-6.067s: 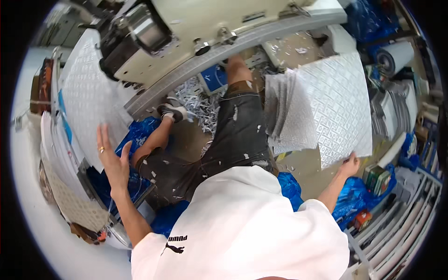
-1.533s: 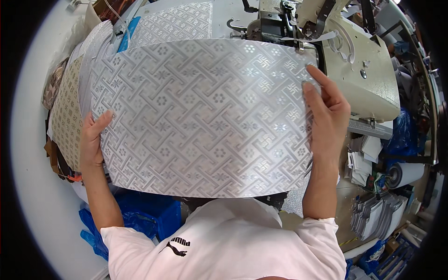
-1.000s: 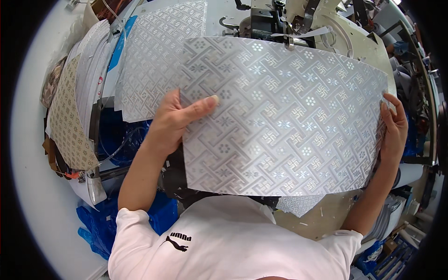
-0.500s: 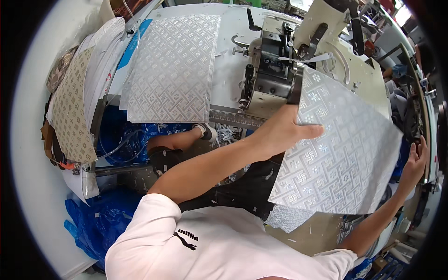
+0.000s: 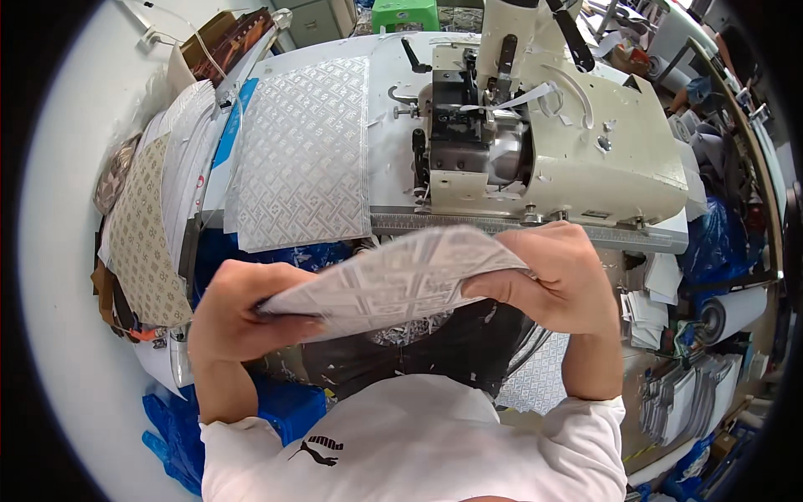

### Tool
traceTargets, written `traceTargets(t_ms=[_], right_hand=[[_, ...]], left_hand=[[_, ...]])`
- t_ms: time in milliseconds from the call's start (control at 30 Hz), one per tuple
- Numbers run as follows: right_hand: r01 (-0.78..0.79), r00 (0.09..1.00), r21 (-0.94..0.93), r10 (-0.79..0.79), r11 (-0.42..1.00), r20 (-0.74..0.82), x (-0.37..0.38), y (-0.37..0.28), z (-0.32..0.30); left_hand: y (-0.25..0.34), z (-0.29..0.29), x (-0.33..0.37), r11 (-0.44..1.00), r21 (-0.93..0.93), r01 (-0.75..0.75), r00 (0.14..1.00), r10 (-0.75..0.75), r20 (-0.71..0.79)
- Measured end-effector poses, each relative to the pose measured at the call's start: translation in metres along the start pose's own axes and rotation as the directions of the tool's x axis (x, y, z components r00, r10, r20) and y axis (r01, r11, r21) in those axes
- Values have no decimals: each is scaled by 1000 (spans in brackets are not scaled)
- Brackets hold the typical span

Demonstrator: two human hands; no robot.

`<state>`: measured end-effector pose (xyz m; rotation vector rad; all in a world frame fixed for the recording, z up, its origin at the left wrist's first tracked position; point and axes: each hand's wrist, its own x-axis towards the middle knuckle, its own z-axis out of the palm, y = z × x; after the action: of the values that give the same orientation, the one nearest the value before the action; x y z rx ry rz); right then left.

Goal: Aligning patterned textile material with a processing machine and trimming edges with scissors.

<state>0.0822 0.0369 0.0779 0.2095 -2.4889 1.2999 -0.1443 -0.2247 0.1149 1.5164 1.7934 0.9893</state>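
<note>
A silver-grey patterned sheet (image 5: 393,280) is stretched between my two hands above my lap, tilted and slightly bowed. My left hand (image 5: 238,309) grips its left end, thumb toward me. At the right end, my right hand (image 5: 556,272) pinches it between thumb and fingers. Behind them stands a cream machine (image 5: 598,171) with a black front block and a pale strip (image 5: 531,96) curling over it. A stack of matching silver patterned sheets (image 5: 301,151) lies on the white table left of the machine, its near end jutting past the edge.
A metal ruler strip (image 5: 477,224) runs along the table's front edge. At far left stand beige patterned sheets (image 5: 142,243) and white sheets. A blue plastic bag (image 5: 180,435) sits below them. Stacked boards (image 5: 690,397) and a roll (image 5: 736,314) are on the right. A green stool (image 5: 406,14) is behind.
The sheet has come away from the machine, down and left in front of me. My right hand has moved in from the far right and taken hold of it. My left hand has shifted left.
</note>
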Motion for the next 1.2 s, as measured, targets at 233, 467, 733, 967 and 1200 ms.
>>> traceTargets(t_ms=[233, 467, 733, 967, 1200], right_hand=[[-161, 818, 609, 450, 777, -359, 17, 30, 87], [-158, 638, 456, 443, 876, -629, 32, 52, 97], [-254, 650, 584, 583, 771, -487, 39, 45, 89], [-213, 639, 549, 540, 808, -548, 42, 53, 92], [-266, 607, 558, 586, 786, -537, 42, 58, 83]], left_hand=[[-105, 18, -85, 796, -602, 62, 758, -430, -491], [-98, 30, -32, 756, -626, 188, 727, -536, -429], [-97, 18, -30, 756, -633, 166, 706, -540, -459], [-98, 18, -25, 756, -633, 164, 701, -541, -465], [-100, 22, -11, 742, -652, 157, 720, -538, -438]])
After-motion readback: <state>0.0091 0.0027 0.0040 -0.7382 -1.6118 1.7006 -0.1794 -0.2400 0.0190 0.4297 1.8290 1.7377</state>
